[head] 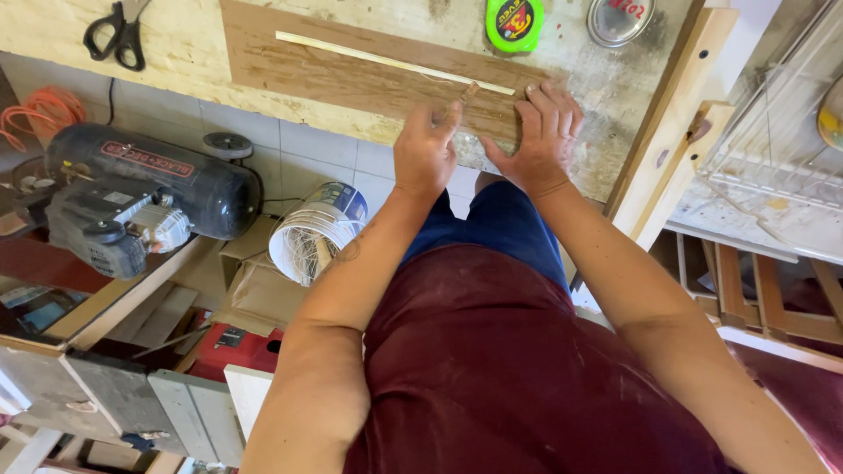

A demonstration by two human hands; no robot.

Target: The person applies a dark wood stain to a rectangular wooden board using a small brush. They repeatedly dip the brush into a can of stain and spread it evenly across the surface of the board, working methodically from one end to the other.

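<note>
Two bare hands work on a flat brown wooden board (351, 75) lying on a pale, scuffed plywood workbench (184, 44): the left hand (426, 151) pinches what looks like a small pencil stub (469, 90), though it is too small to be sure, while the right hand (537, 132) lies open, fingers spread flat, pressing the board's near end. Steady downward pressure should keep the grainy board from sliding. A thin pale wooden strip (395, 62) rests diagonally on it; black-handled scissors (117, 33) and a green tape measure (515, 22) lie well apart.

Scissors (117, 33) cut by top edge (metal lid (620, 19) too).
</note>
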